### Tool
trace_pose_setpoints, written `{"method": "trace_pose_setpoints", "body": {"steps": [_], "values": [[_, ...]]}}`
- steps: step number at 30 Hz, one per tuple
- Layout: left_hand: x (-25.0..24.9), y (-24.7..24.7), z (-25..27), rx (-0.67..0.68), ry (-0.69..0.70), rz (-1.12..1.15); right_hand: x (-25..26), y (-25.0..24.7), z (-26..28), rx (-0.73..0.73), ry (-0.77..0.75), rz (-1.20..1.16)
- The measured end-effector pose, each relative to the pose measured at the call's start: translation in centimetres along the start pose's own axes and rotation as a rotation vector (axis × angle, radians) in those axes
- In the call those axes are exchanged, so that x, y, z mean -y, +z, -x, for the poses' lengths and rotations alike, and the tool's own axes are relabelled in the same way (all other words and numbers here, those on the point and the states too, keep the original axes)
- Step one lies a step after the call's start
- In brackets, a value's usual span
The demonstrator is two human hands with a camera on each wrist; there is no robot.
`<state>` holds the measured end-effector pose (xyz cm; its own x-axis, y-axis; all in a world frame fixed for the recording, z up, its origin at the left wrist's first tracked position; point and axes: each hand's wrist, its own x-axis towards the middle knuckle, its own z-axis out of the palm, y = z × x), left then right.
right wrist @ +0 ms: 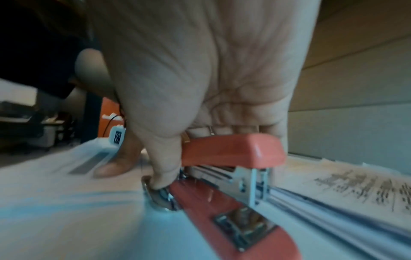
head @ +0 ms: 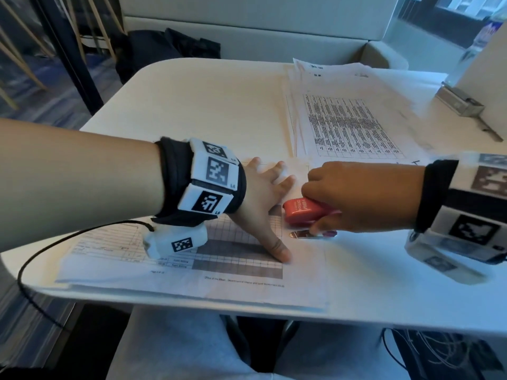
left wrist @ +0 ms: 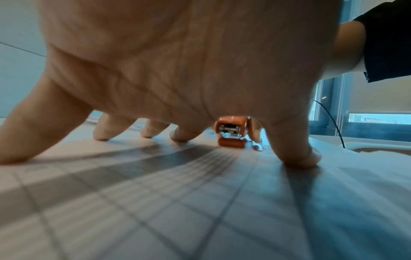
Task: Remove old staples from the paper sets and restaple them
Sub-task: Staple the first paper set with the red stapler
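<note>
A printed paper set [head: 219,259] with a grid table lies at the table's near edge. My left hand [head: 263,193] presses flat on it with its fingers spread, and the fingertips [left wrist: 100,133] touch the sheet. My right hand [head: 356,196] grips the red stapler [head: 304,212] from above, just right of the left hand. The stapler [right wrist: 233,153] stands with its top raised off its base, its hinge end [left wrist: 231,130] facing the left hand. A small shiny metal tool [head: 312,234] lies beside the stapler, and my right thumb rests on this tool [right wrist: 160,198]. Whether paper sits in the stapler's mouth I cannot tell.
A second stack of printed sheets [head: 348,119] lies at the back right of the white table [head: 205,105]. A grey metal object [head: 461,102] stands at the far right edge. A black cable [head: 33,259] loops off the table's left front corner.
</note>
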<state>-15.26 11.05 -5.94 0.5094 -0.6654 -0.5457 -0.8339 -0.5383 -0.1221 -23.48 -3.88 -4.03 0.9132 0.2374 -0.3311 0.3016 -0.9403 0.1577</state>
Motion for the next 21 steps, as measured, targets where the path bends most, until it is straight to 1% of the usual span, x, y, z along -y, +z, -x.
{"method": "trace_pose_setpoints", "body": {"steps": [2, 5, 6, 8, 13, 17, 19, 21], "values": [[-0.2, -0.3, 0.3, -0.001, 0.029, -0.009, 0.2, 0.0, 0.2, 0.002, -0.022, 0.025], [-0.3, -0.3, 0.1, 0.017, 0.023, -0.01, 0.5, 0.1, 0.1, -0.112, -0.149, 0.168], [-0.4, -0.3, 0.0, 0.022, 0.021, -0.016, 0.6, 0.1, -0.1, -0.126, -0.169, 0.213], [-0.6, -0.4, 0.2, 0.017, 0.03, 0.0, 0.5, 0.1, -0.6, -0.104, -0.189, 0.239], [-0.2, -0.2, -0.2, 0.022, 0.008, 0.021, -0.2, 0.7, -1.2, 0.022, -0.123, -0.017], [-0.1, -0.1, -0.3, 0.019, 0.016, 0.027, -0.2, 0.6, -1.3, 0.051, -0.11, -0.082], [-0.1, -0.1, -0.3, 0.012, 0.02, 0.026, 0.0, 0.2, -1.0, -0.014, -0.135, -0.078], [-0.1, -0.1, -0.4, 0.015, 0.024, 0.028, -0.1, 0.3, -0.8, -0.14, -0.238, -0.034]]}}
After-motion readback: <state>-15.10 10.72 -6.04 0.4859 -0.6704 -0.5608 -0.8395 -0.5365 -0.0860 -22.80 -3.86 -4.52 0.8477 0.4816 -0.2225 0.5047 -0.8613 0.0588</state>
